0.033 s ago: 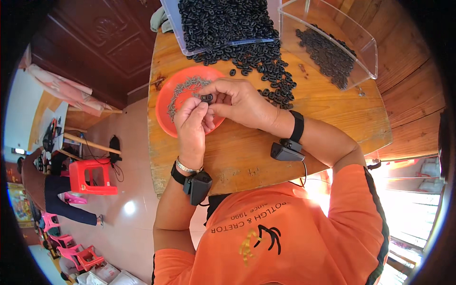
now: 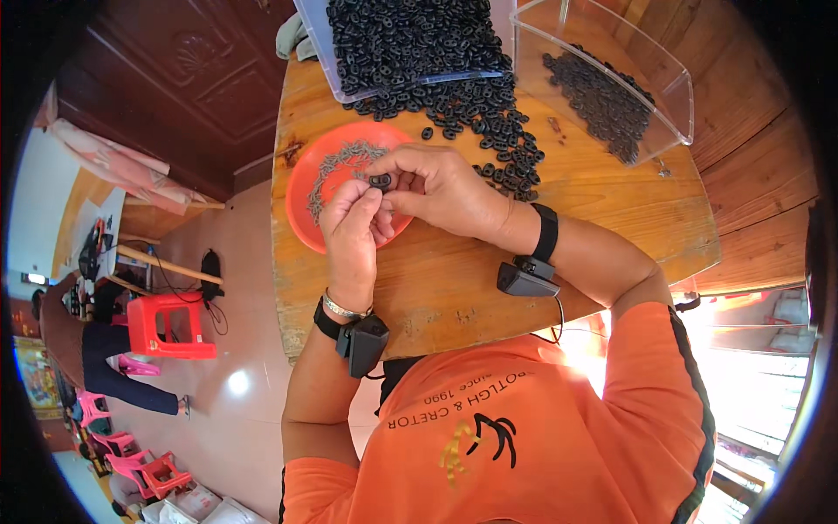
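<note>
A small black oval piece with two holes (image 2: 380,181) is pinched between my two hands above an orange-red plate (image 2: 301,214). My left hand (image 2: 353,220) is closed, its thumb pressed to the lower side of the piece. From the right, my right hand (image 2: 449,190) grips the same piece with bent index finger and thumb. Small grey screw-like parts (image 2: 327,168) lie in a ring on the plate, partly covered by my hands. Whether one of these parts is also between my fingers is hidden.
A clear bin (image 2: 336,79) heaped with black oval pieces stands at the far side, with a loose pile (image 2: 506,140) spilling onto the wooden table (image 2: 419,288). A clear tray (image 2: 676,113) sits far right. Another person (image 2: 74,349) bends near a red stool (image 2: 170,325) at left.
</note>
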Available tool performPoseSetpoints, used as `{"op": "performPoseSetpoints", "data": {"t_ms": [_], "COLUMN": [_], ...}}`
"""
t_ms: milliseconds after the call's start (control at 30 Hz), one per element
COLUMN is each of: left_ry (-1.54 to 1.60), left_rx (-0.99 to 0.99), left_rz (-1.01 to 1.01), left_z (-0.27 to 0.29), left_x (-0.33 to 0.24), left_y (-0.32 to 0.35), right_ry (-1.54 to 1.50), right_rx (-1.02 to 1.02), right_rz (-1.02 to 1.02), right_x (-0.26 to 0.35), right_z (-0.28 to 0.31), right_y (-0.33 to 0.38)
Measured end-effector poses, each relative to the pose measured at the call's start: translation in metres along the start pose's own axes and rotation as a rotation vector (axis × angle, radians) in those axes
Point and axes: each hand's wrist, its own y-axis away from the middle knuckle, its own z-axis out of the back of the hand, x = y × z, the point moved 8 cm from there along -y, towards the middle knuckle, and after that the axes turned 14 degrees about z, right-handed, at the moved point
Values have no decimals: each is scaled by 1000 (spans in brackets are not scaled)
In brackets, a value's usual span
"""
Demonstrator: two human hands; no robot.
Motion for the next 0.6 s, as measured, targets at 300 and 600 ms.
{"op": "performPoseSetpoints", "data": {"t_ms": [300, 600], "left_ry": [1, -15], "left_rx": [23, 96], "left_rz": [-32, -37], "left_z": [1, -6], "left_x": [-6, -9], "left_y": [-1, 1], "right_ry": [-3, 28], "right_rx": [34, 43], "right_rz": [51, 93], "right_x": [8, 12], "right_z": [5, 6], "right_y": [-3, -4]}}
